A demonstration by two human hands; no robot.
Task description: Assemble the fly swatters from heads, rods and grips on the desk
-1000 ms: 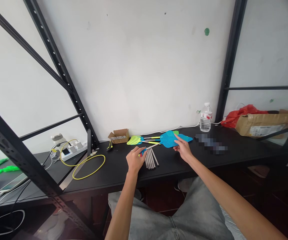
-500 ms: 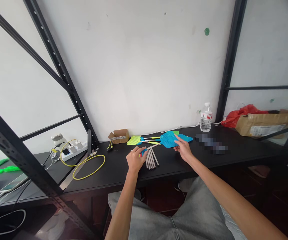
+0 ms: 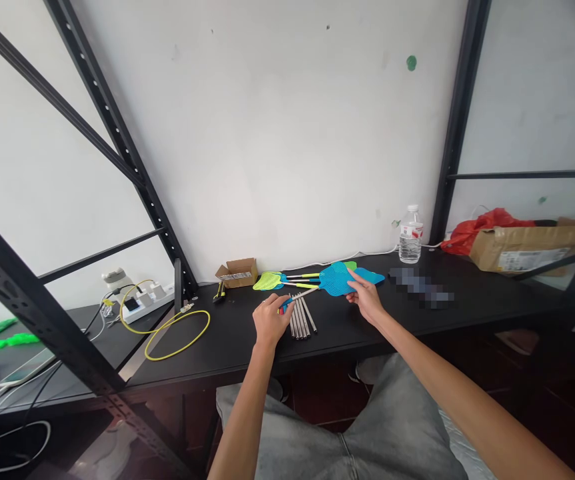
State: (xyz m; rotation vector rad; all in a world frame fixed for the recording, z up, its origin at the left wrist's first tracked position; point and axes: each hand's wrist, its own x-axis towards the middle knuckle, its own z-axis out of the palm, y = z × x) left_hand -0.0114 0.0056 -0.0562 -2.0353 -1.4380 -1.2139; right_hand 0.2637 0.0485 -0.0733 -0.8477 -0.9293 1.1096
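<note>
A blue fly swatter (image 3: 336, 279) is held between my two hands, tilted slightly above the table. My left hand (image 3: 270, 319) is closed around its blue handle end. My right hand (image 3: 366, 297) pinches the right side of the perforated blue head, thumb on top. Below the shaft, several metal rods (image 3: 301, 320) lie side by side on the black table, their far ends partly covered by my left hand. Behind them rest more swatters, among them a yellow-green one (image 3: 267, 281) pointing left and another blue one (image 3: 371, 276) pointing right.
A small open cardboard box (image 3: 238, 273) stands near the wall. To the right are a water bottle (image 3: 410, 235) and a larger carton (image 3: 532, 248) with a red bag. On the left lie a yellow cable (image 3: 177, 350) and a power strip (image 3: 150, 303). Black metal posts (image 3: 460, 120) frame the table.
Almost nothing differs. Both hands keep their grip on the blue fly swatter in the same place, and the view has shifted very slightly.
</note>
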